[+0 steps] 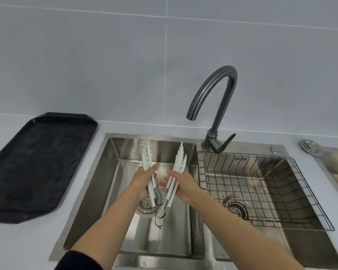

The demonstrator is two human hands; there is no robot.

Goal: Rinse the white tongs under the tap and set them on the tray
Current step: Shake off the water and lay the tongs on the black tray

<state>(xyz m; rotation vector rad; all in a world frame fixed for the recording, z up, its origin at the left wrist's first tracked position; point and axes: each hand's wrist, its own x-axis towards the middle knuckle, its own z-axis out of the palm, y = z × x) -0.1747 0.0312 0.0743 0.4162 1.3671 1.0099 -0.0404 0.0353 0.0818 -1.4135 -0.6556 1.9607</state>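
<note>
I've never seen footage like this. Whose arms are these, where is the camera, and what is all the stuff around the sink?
There is no machine here: a person wears a camera on the head, so this single picture looks down along their own arms. The left hand and the right hand each hold a pair of white tongs, tips pointing away, above the left sink basin. The tap curves over that basin; no water shows from it. A wire basket sits in the right basin. A black tray lies on the counter to the left, with nothing on it.
</note>
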